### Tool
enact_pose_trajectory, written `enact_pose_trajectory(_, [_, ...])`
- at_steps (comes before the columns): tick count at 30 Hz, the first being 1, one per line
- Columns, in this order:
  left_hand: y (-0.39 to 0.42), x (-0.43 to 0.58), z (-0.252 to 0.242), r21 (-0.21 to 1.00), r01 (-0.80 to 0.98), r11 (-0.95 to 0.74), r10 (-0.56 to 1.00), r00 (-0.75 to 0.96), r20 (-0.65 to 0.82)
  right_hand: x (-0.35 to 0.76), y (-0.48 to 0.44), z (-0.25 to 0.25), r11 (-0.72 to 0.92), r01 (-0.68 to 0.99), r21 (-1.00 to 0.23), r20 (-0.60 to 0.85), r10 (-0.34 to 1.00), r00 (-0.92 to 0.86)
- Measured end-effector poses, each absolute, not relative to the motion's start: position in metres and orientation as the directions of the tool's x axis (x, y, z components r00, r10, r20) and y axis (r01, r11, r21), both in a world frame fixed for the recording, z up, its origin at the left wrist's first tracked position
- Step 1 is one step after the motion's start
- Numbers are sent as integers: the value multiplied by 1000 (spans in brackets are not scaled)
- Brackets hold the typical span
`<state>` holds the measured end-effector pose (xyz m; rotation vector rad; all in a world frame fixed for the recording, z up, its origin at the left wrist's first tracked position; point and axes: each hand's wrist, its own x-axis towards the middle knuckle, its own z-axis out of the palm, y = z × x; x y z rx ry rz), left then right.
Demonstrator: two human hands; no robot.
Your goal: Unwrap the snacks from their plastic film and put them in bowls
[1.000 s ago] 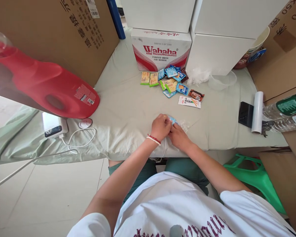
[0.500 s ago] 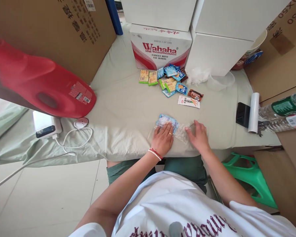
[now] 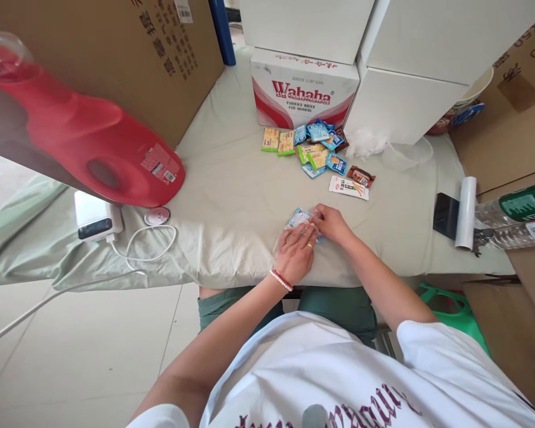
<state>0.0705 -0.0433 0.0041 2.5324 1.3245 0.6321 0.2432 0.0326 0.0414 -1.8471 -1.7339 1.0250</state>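
A small clear plastic bag with blue snack packets [image 3: 299, 219] inside lies near the front edge of the cloth-covered table [image 3: 232, 196]. My left hand [image 3: 296, 255] rests flat on its near side, fingers stretched out, a ring on one finger. My right hand [image 3: 332, 223] sits at the bag's right end with its fingertips pinched on the bag's edge. Much of the bag is hidden under both hands.
A heap of snack packets [image 3: 314, 151] lies before a Wahaha carton [image 3: 305, 95]. A white packet [image 3: 348, 187] lies nearer. A red jug [image 3: 84, 145], power bank [image 3: 96, 219] and cable sit left. A film roll [image 3: 466, 211], a black object and bottles [image 3: 515, 214] sit right.
My right hand moved left from the bare cloth back onto the bag's right end. My left hand stays pressed on the bag. The view shifted slightly.
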Motion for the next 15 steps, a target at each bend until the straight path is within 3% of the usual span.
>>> enact_pose_trajectory(5, [-29, 41, 2, 504, 842, -192, 974, 100, 205, 244, 23, 21, -161, 476, -865, -212, 976, -56])
enact_pose_trajectory(9, [0, 43, 0, 565, 765, -310, 945, 181, 274, 245, 20, 18, -157, 408, -899, -200, 978, -65])
enact_pose_trajectory(12, [11, 59, 5, 496, 784, -373, 917, 229, 327, 244, 19, 18, -152, 429, -891, -190, 981, -47])
enact_pose_trajectory(15, [6, 75, 9, 374, 792, -482, 874, 405, 269, 247, 14, 18, -160, 410, -898, -195, 980, -45])
